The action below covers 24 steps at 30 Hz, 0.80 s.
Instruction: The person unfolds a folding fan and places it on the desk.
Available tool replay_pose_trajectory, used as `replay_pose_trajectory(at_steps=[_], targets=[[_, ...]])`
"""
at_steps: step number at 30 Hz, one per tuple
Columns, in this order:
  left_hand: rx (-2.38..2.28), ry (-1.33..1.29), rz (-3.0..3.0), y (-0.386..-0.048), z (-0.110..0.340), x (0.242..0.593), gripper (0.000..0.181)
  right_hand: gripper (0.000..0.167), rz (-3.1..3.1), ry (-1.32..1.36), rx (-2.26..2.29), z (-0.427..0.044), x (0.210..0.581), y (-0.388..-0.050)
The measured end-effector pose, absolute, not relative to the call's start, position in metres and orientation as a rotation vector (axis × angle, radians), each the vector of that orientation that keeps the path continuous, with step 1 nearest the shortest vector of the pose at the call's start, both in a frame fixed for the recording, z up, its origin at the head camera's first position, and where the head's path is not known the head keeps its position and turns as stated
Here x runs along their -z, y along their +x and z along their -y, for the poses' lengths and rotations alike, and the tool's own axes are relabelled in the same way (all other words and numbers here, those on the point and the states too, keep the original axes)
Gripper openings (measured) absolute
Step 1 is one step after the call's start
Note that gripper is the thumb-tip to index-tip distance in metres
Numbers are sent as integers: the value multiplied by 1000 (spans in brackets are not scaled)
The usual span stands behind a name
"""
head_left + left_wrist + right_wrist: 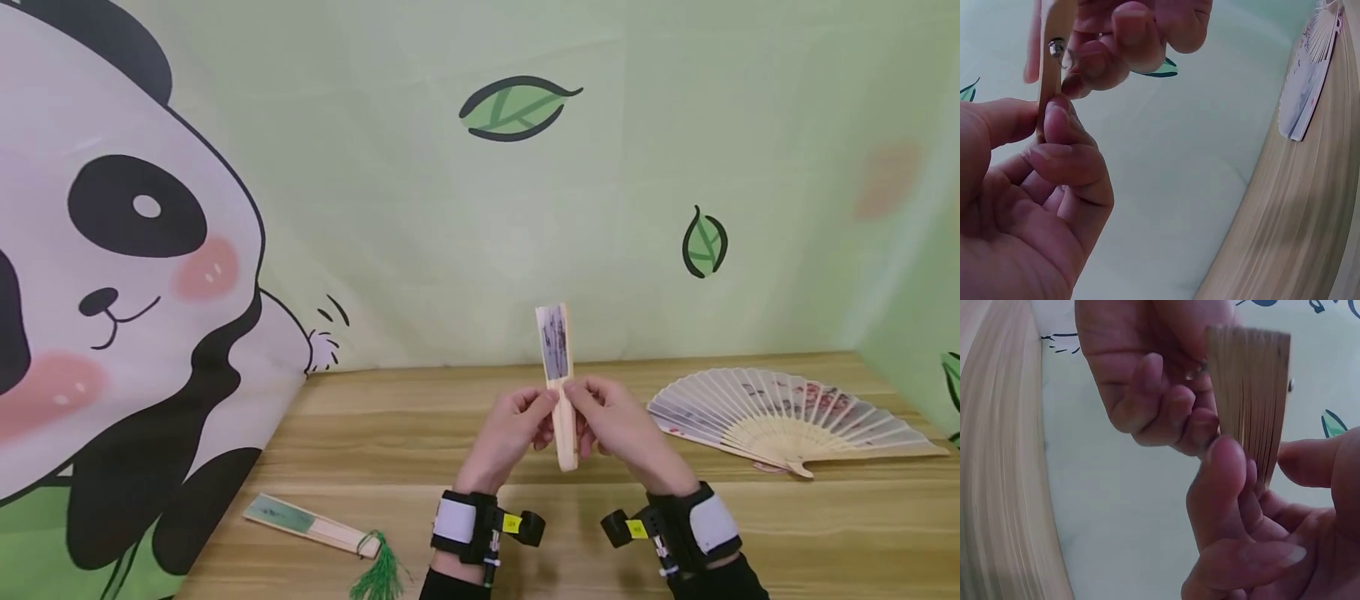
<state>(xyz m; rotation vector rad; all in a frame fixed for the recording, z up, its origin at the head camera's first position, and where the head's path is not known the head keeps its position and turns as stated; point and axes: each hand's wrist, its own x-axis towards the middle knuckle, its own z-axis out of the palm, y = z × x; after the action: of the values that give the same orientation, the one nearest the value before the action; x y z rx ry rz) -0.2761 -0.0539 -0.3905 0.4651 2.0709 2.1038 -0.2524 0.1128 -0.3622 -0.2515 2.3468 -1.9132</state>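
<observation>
The held fan (pixel 565 427) is showing matt wooden ribs (pixel 1252 387) and a glossy metal rivet (pixel 1056 48); the desk (pixel 375 462) is looking wood-grained, the tassel (pixel 380 572) thready.

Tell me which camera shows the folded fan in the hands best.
Head: the folded fan, gripped by the left hand and right hand, shows both ends and its printed panel. Left wrist: only a narrow edge with a metal pin, cut off at the top. Right wrist: its stacked sticks, lower part behind fingers; no printed panel.

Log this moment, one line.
left hand: pinches closed folding fan; right hand: pinches same fan; green-tasselled fan: closed, table left; spread fan: table right
</observation>
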Motion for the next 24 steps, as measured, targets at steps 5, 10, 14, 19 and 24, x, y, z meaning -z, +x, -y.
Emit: replay_pose_trajectory(at_steps=[5,10,14,19,24], targets=[[-2084,478,-2088,-275,58,390,29,28,-2408,-281,1938,-106,362,-248],[-2109,484,-2085,-275,60,388,27,24,-2479,-229,1938,-101,359,-244],[-2143,511,-2059,-275,60,385,27,25,-2542,-193,1942,-101,355,-243],[-2132,515,-2049,-274,62,383,27,22,-2584,-165,1941,-101,353,-242],[-2141,522,-2035,-273,63,381,29,22,-2595,-153,1963,-102,350,-241]])
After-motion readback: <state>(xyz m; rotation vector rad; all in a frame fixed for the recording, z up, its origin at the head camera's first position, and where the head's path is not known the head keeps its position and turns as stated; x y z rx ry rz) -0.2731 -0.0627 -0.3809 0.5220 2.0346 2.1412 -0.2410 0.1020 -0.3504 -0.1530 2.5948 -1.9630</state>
